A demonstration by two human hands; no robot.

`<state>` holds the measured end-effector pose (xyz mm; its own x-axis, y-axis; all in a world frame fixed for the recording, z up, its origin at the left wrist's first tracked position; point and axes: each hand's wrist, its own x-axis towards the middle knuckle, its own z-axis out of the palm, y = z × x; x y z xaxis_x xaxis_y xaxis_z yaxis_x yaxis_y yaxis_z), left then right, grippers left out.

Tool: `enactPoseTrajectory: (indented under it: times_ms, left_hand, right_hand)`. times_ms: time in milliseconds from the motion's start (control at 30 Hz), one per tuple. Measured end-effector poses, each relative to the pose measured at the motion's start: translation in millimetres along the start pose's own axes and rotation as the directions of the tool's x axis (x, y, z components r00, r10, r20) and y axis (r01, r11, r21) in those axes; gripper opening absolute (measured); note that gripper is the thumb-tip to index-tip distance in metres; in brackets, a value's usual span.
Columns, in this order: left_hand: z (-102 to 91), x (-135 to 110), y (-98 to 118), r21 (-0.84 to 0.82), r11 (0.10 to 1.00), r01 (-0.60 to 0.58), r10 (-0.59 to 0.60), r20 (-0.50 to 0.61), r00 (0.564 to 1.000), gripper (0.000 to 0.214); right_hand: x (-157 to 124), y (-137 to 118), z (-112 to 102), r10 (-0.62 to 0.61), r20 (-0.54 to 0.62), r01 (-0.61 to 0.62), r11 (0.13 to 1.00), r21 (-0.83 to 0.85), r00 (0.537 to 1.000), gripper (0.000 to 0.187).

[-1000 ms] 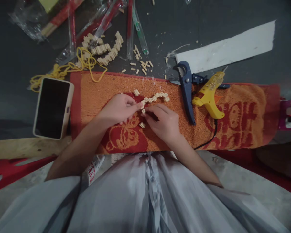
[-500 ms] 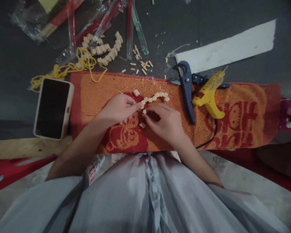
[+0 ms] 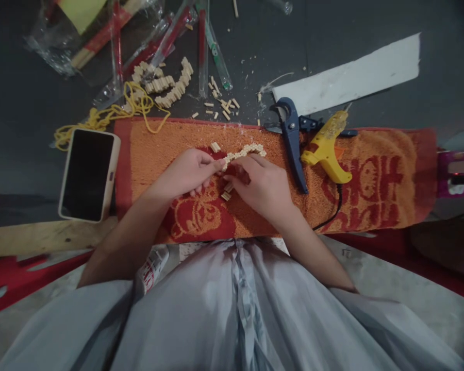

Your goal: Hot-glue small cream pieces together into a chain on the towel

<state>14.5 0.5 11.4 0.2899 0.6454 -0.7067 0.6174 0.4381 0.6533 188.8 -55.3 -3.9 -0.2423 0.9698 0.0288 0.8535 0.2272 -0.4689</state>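
Observation:
A curved, wavy strip of short wooden stick pieces point(image 3: 245, 152), set side by side, rests on an orange towel point(image 3: 158, 139). Its near left end is pinched between the thumb and index finger of my left hand point(image 3: 191, 172). My right hand point(image 3: 263, 185) is over the towel just below the strip, thumb and index finger apart, the index fingertip at the strip's edge. By the right thumb lie small bundles of stick pieces point(image 3: 226, 196). Another small bundle point(image 3: 215, 147) lies above the left fingers.
Blue cutters point(image 3: 294, 144) and a yellow glue gun point(image 3: 328, 154) lie right of my hands. A phone point(image 3: 88, 175) is at the left. Beyond the towel are yellow cord point(image 3: 139, 103), loose stick pieces point(image 3: 226, 108), more joined strips point(image 3: 176, 87) and a white board point(image 3: 351, 74).
My right hand has let go of a small bundle of stick pieces, which now lies by its thumb. Its index finger has moved up to the strip. The left hand keeps its pinch.

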Motion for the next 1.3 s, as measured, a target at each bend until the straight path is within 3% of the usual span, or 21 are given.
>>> enactPoseTrajectory:
  times_ms: [467,900,1300]
  left_hand:
    - [0.7,-1.7,0.5,0.009,0.998,-0.057,0.057,-0.004,0.998,0.044]
    - [0.5,-2.1,0.3,0.024,0.997,-0.070,0.070,-0.007,0.998,0.043]
    - [0.6,1.6,-2.6,0.034,0.997,-0.072,0.073,-0.020,0.997,0.035]
  right_hand:
    - [9.1,-12.5,7.0,0.102,0.065,-0.103,0.995,0.006,0.993,0.016]
    - [7.0,-13.1,8.7,0.102,0.072,-0.103,0.995,0.010,0.992,0.017]
    - [13.2,-19.8,7.6,0.143,0.123,-0.134,0.987,-0.084,0.982,0.017]
